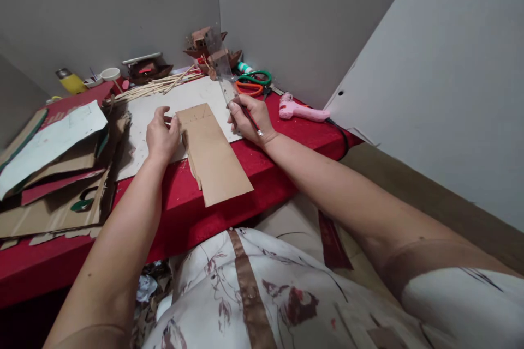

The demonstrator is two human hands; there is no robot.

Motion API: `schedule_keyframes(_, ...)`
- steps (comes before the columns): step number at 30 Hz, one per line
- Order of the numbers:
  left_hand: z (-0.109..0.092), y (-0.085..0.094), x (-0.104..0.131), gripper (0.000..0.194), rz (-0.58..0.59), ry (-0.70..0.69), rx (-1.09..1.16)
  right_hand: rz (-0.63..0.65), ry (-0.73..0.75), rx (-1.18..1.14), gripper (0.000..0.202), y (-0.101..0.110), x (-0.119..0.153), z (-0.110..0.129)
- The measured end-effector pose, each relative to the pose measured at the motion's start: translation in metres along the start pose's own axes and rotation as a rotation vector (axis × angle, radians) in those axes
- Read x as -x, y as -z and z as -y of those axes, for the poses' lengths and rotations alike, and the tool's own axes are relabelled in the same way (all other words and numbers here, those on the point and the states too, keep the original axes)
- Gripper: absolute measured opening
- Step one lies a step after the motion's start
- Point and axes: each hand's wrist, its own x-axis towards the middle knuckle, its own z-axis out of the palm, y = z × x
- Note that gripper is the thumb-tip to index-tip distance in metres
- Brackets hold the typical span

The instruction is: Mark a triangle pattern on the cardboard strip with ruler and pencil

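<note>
My right hand (250, 119) is closed around a clear ruler (223, 68), which points up and away. A dark pencil (250, 118) lies in the same grip, its end towards my wrist. My left hand (161, 133) has its fingers bent and apart, with nothing seen in it. Its thumb is at the left edge of a strip of brown cardboard (216, 158); whether it touches cannot be told. Drawn lines show near the strip's far end, and its near end juts over the table edge. Beneath the strip lies a white board (137, 120).
Stacked cardboard pieces (53, 218) and a pale sheet (61, 142) fill the left. Thin sticks (164, 83), scissors with orange and green handles (249, 87), a white cup (110, 74) and a yellow bottle (72, 83) stand or lie behind. A pink glue gun (305, 110) is at right.
</note>
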Motion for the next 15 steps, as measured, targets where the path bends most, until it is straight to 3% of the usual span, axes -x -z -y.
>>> schedule_keyframes(15, -0.0001, -0.0062, -0.0017, 0.031, 0.061, -0.014, 0.006, -0.002, -0.010, 0.005, 0.037, 0.0000, 0.0003, -0.0026)
